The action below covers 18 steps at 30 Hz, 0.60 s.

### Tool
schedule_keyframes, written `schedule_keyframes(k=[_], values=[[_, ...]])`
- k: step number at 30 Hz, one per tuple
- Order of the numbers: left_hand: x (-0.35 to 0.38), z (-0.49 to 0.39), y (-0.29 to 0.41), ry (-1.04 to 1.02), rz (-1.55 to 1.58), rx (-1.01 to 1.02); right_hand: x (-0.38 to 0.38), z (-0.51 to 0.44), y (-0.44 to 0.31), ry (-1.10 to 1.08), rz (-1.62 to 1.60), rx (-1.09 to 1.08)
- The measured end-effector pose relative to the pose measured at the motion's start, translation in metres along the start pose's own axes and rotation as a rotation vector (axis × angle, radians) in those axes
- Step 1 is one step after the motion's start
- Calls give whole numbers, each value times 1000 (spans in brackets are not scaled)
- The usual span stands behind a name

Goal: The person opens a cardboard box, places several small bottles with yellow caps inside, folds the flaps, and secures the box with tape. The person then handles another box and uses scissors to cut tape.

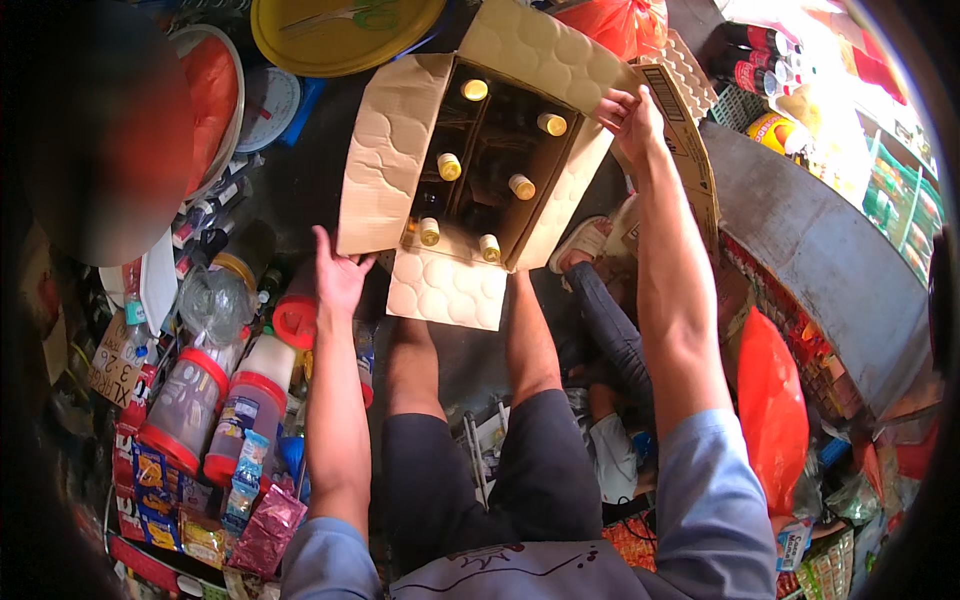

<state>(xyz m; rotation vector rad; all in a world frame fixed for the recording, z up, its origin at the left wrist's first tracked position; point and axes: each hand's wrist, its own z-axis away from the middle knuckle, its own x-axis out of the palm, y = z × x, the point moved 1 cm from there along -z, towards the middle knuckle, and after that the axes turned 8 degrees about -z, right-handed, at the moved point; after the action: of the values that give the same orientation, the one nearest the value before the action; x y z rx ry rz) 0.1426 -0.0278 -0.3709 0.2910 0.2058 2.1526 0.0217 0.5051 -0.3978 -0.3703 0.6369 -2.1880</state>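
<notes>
A cardboard box [442, 281] with its flaps spread stands before me. Several dark bottles with yellowish caps [448, 166] sit upright inside, split by a cardboard divider [465, 169]. At the box's left flap [386, 150], my left hand [339, 281] has its palm up and its thumb and little finger apart. The other fingers are partly hidden behind that flap. My right hand [636, 124] has its fingers bent over the upper right corner of the box, between the far flap [540, 45] and the right flap [566, 199]. The base of the box is hidden.
Plastic jars with red lids [247, 420] and snack packets crowd the left. A dial scale [266, 109] and a yellow tray [345, 34] lie beyond. Another person's sandalled foot [581, 244] is close to the box's right. A grey counter [817, 225] curves along the right.
</notes>
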Motion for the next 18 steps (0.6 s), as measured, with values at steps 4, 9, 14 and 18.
schedule_keyframes(k=[4, 9, 14, 18], values=[[40, 27, -31, -311, -619, 277, 20, 5, -24, -209, 425, 130], [73, 15, -40, 197, -1364, 822, 61, 30, -17, -295, 1324, -205], [69, 24, -35, -235, -593, 73, 94, 49, -9, -425, 1553, -403], [71, 29, -20, -251, -509, -35, 140, 60, 47, -432, 1324, -990]])
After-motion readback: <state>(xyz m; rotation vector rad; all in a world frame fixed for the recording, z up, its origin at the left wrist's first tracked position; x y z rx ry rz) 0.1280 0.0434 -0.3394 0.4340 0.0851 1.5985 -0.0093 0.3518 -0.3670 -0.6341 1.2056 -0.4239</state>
